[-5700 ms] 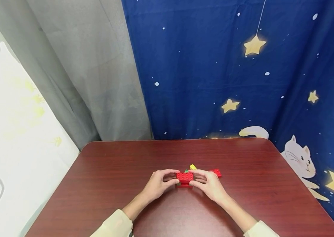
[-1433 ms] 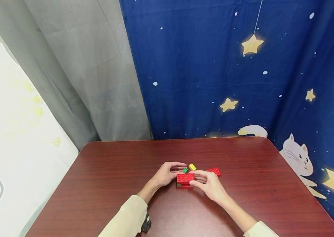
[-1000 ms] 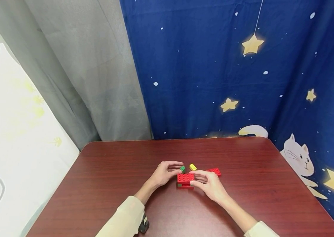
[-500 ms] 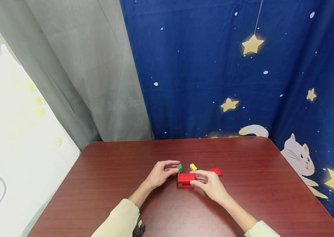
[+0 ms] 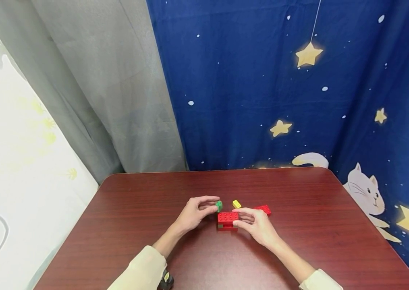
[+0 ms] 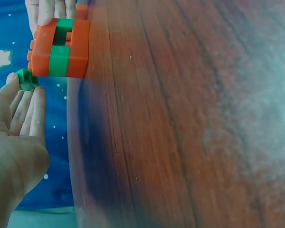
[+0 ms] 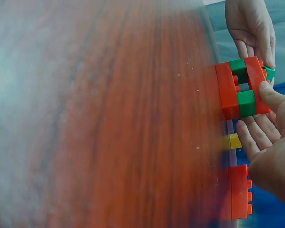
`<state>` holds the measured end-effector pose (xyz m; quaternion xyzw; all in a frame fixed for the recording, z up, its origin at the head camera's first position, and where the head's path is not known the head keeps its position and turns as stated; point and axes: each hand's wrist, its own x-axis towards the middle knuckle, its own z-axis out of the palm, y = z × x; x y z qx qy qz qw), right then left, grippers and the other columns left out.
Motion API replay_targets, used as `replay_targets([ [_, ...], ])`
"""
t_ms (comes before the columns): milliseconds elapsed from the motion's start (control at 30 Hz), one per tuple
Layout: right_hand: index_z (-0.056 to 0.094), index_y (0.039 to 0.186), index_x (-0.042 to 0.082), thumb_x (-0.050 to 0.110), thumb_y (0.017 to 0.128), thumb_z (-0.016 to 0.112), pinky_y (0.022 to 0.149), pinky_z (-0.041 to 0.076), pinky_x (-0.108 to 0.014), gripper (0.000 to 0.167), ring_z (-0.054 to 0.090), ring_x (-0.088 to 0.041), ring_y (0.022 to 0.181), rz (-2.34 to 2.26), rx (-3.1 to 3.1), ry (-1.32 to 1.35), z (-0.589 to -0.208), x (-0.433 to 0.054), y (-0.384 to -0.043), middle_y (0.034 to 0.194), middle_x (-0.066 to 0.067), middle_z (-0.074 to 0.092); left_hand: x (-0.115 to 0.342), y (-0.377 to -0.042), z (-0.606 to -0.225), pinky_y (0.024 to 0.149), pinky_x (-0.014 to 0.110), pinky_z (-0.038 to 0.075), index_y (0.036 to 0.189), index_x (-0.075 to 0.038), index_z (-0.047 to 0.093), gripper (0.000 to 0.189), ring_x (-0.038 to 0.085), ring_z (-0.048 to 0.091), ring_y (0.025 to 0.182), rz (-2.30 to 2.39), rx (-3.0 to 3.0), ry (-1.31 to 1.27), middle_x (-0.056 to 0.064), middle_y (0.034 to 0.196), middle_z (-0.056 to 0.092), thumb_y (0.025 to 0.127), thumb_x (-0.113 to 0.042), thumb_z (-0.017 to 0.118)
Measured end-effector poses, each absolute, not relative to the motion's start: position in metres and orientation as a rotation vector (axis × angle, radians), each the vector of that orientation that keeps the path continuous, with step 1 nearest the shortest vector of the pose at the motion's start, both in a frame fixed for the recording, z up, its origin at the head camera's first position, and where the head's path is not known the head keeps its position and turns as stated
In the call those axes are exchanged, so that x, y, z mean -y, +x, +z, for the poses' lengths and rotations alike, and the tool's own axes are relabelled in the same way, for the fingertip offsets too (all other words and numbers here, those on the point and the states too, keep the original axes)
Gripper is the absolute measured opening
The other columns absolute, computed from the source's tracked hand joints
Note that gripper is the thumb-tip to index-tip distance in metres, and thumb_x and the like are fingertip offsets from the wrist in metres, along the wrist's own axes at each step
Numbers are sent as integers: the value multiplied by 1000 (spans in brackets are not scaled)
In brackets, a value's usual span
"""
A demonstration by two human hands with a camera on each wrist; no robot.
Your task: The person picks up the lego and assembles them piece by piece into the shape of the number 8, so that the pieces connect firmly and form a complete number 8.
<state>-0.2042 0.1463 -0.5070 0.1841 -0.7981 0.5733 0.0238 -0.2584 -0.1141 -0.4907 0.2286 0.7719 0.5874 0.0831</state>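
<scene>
A stack of toy building bricks (image 5: 227, 218) stands on the table, a red brick above and below with green bricks (image 7: 246, 103) at both ends between them, leaving a gap in the middle. My right hand (image 5: 258, 228) grips the upper red brick's right end, thumb on the near side and fingers behind. Between the thumb and fingertips of my left hand (image 5: 193, 213) is a small green brick (image 5: 219, 206), just behind the stack's left end. In the left wrist view this green brick (image 6: 27, 80) shows close to the top red brick's studs.
Behind the stack lies a small yellow brick (image 5: 237, 204) on the dark red wooden table (image 5: 146, 193). A loose red brick (image 5: 263, 209) sits right of it, partly behind my right hand. Grey and blue curtains (image 5: 240, 100) hang past the far edge.
My left hand let go of the stack's left side, took hold of the small green brick behind it, and drew it left while turning it. My right hand stays at the stack.
</scene>
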Motion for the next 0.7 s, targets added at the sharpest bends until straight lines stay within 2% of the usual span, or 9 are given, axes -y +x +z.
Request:
replay_targets([
  [300, 73, 127, -5, 12, 93, 84, 97, 59, -47, 39, 74, -36, 112, 1786, 2452, 589, -508, -146, -205, 120, -21, 75, 113, -248, -488, 95, 25, 59, 136, 2, 69, 43, 23, 76, 110, 1767, -2292, 692, 11, 125, 75, 97, -12, 80],
  [700, 72, 127, -5, 11, 93, 84, 96, 60, -46, 40, 74, -36, 111, 1795, 2441, 594, -509, -146, -206, 120, -21, 75, 112, -239, -488, 96, 29, 59, 135, 3, 69, 43, 31, 73, 114, 1805, -2252, 670, 13, 126, 74, 95, -8, 81],
])
